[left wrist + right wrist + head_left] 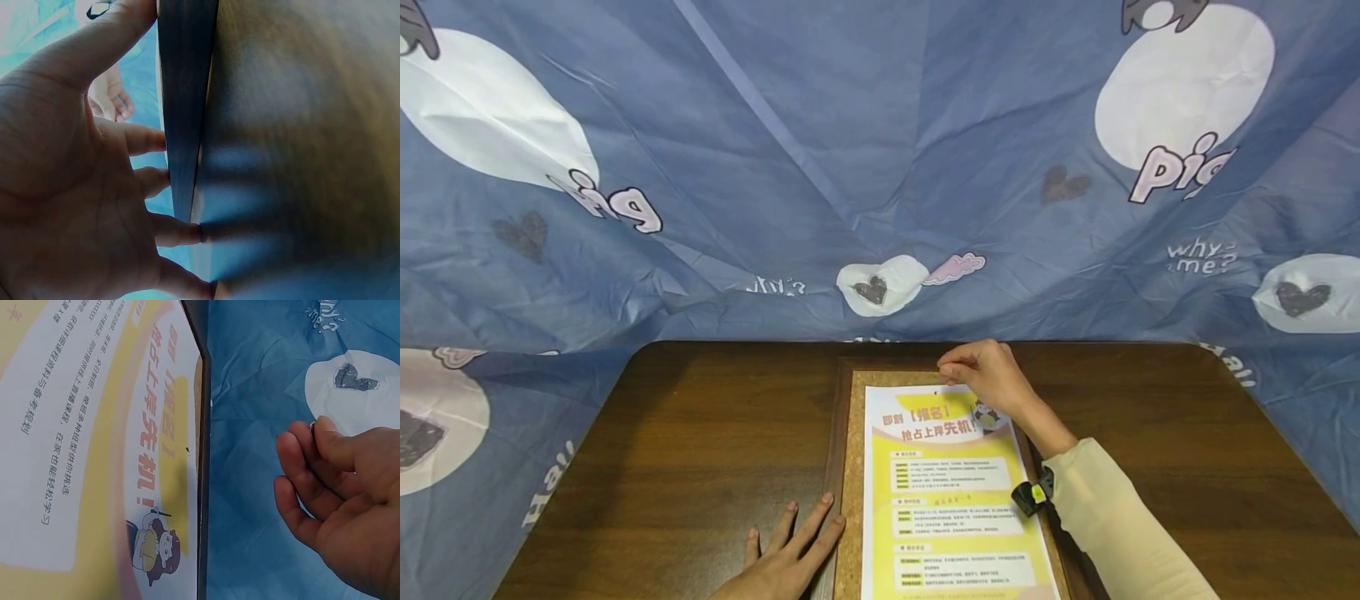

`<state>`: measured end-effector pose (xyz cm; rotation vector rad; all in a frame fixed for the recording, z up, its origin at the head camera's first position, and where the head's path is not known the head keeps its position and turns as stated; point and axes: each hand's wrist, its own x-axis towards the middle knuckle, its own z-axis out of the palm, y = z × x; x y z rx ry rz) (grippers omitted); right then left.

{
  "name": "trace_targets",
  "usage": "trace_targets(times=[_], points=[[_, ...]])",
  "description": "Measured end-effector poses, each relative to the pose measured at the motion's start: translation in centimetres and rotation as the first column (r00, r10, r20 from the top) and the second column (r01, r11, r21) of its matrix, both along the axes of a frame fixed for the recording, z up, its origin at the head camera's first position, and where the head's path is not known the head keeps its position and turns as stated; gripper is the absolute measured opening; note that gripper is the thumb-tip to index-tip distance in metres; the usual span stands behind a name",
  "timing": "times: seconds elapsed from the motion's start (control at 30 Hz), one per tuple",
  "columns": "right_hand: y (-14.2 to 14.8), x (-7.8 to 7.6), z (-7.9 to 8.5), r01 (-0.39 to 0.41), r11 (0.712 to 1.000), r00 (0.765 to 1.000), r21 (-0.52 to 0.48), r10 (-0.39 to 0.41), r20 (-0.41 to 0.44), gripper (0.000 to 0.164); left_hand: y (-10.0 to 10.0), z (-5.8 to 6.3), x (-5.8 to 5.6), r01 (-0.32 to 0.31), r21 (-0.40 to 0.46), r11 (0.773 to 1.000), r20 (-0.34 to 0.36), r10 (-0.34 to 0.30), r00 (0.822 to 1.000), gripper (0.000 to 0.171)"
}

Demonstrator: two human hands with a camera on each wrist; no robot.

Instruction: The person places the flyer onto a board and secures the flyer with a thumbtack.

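A printed yellow-and-white poster (955, 475) lies on a cork board (852, 492) with a dark wooden frame (186, 112). My right hand (992, 379) is raised over the board's top edge. In the right wrist view its thumb and index finger pinch a tiny shiny thumbtack (312, 427), mostly hidden by the fingertips. Near the poster's top edge is a small dark mark (187, 450); I cannot tell whether it is a hole. My left hand (790, 558) has its fingers spread, with fingertips touching the board's left frame and the table beside it.
The board rests on a brown wooden table (700, 433). Behind and around the table hangs a blue printed cloth (820, 167). A black strap device (1032, 495) sits on the right wrist.
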<state>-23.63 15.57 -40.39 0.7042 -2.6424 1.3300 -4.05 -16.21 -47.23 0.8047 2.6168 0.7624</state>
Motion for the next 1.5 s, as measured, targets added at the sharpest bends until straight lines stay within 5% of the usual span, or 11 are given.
trace_targets(times=[0.5, 1.5], points=[[-0.8, -0.5, -0.9, 0.082, 0.989, 0.986, 0.127, -0.099, 0.133, 0.010, -0.1, -0.3, 0.0, -0.014, 0.001, 1.000, 0.016, 0.014, 1.000, 0.099], [-1.1, -1.2, -3.6, 0.056, 0.978, 0.967, 0.203, -0.103, 0.231, 0.014, 0.2, -0.1, 0.1, -0.032, -0.031, 0.999, -0.008, 0.031, 0.999, 0.098]])
